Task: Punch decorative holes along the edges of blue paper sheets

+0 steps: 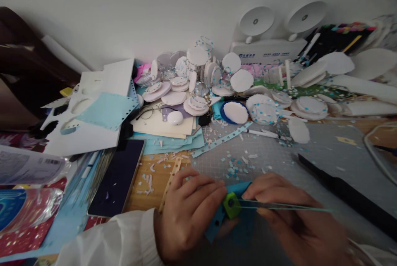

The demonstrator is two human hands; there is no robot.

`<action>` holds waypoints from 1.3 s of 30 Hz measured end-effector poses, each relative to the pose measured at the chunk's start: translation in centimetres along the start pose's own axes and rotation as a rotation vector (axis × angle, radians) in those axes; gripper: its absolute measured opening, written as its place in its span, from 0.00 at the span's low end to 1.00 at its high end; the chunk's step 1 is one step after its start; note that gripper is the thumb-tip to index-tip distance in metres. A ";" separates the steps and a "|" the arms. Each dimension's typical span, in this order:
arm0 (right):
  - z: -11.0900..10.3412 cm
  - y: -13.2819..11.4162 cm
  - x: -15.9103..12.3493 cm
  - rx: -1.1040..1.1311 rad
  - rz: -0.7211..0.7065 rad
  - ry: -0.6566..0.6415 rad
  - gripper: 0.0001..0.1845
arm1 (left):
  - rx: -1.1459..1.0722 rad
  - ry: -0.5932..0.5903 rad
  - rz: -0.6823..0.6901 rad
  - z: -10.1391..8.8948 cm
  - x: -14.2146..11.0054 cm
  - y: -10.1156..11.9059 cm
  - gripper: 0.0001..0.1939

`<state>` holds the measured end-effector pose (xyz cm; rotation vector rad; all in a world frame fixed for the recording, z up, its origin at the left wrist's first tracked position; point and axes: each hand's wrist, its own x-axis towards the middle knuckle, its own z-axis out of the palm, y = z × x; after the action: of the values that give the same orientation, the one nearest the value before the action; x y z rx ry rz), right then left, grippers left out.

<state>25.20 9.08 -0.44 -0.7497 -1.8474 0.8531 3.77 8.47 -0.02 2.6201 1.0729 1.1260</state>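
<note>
My left hand is closed around a small green paper punch near the bottom middle. A blue sheet of paper sits in and under the punch. My right hand pinches the thin edge of that blue paper, which stretches off to the right as a narrow strip. Both hands hover just above a grey cutting mat strewn with tiny blue and white punched bits. A white sleeve covers my left forearm.
A dark tablet lies left of my hands on the wooden table. A long black ruler lies at the right. Behind are heaps of white foam discs, blue and white paper sheets, a white box with two round lamps.
</note>
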 end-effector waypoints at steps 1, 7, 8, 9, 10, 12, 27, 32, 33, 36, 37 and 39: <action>0.1 0.0 0.0 0.009 0.018 0.006 0.18 | 0.000 -0.001 0.002 0.0 0.0 0.0 0.13; 1.0 0.1 -0.1 0.095 0.151 0.146 0.06 | 0.008 0.014 -0.033 0.3 0.0 0.3 0.13; 1.2 0.1 -0.1 0.116 0.188 0.180 0.04 | 0.005 0.014 -0.038 0.4 0.0 0.3 0.13; 1.3 0.1 0.0 0.142 0.227 0.209 0.04 | 0.000 0.017 -0.045 0.5 0.0 0.4 0.13; 1.4 0.2 0.0 0.172 0.266 0.231 0.04 | -0.008 0.016 -0.052 0.5 0.0 0.4 0.13; 1.5 0.3 0.1 0.226 0.339 0.250 0.05 | -0.031 0.009 -0.063 0.5 0.1 0.5 0.14; 0.6 1.9 0.7 0.211 0.429 0.339 0.06 | -0.075 -0.024 -0.094 1.2 -0.4 0.4 0.13; 0.9 2.3 0.5 0.159 0.379 0.309 0.05 | -0.070 -0.009 -0.073 1.2 -0.3 0.5 0.13; 1.0 2.4 0.4 0.188 0.377 0.299 0.05 | -0.069 -0.005 -0.069 1.2 -0.3 0.5 0.13; 1.4 2.6 0.3 0.237 0.381 0.260 0.06 | -0.074 -0.017 -0.069 1.1 -0.3 0.5 0.13; 1.5 2.6 0.3 0.240 0.379 0.240 0.07 | -0.077 -0.021 -0.070 1.1 -0.3 0.5 0.13; 1.5 2.6 0.3 0.223 0.365 0.206 0.07 | -0.086 -0.025 -0.070 1.1 -0.4 0.4 0.14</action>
<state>24.09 10.51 -2.87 -1.0081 -1.4268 1.1465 4.59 8.10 -0.89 2.5040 1.0770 1.0970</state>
